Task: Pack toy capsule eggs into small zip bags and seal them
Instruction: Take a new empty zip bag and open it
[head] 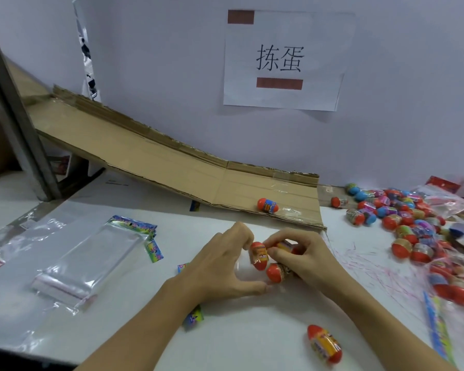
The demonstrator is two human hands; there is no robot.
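— While both hands meet at mid-table, where do the eggs stand?
— Three orange capsule eggs [259, 256] cluster between them. The right hand [310, 259] curls its fingers round one egg, perhaps two; the left hand [227, 266] has its fingers bent over the nearest egg, thumb stretched along the table [252, 330]. Whether it truly grips or only steadies, I cannot tell.
— Any egg bagged yet?
— None that I can see here. No bag is in either hand. The stack of clear zip bags [91, 261] lies flat well to the left, apparently untouched.
— And the rest?
— One loose egg [324, 344] lies near the right forearm, another egg [267, 205] sits at the foot of the cardboard ramp [172, 167], and a big pile of eggs [402, 220] waits far right, with some filled bags beside it, too blurred to judge. Small printed cards [153, 250] lie scattered by the bags.
— So, progress?
— I'd judge this round is at gathering: a set of eggs being collected, with bagging and sealing both to come, and plenty of stock left.
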